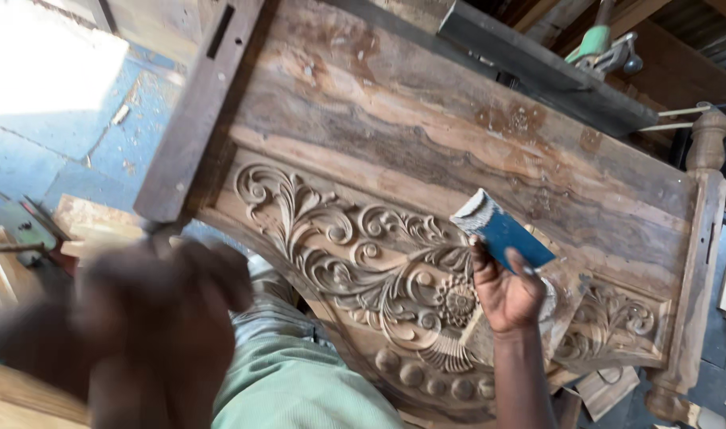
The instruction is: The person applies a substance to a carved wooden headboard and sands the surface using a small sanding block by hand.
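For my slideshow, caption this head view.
Right hand holds blue sandpaper over a carved wooden headboard; left hand blurred.

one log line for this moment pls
right hand: holds folded blue sandpaper | left hand: blurred, near camera | work: carved wooden headboard

A folded strip of blue-backed sandpaper [502,230], its worn pale-grey end curled upward toward eleven o'clock, was pinched at its lower part and stood tilted over the large brown carved wooden headboard panel [426,159]. That panel lay slanted from ten to four o'clock, with scrolled leaves, a round flower and beads carved along its lower arch
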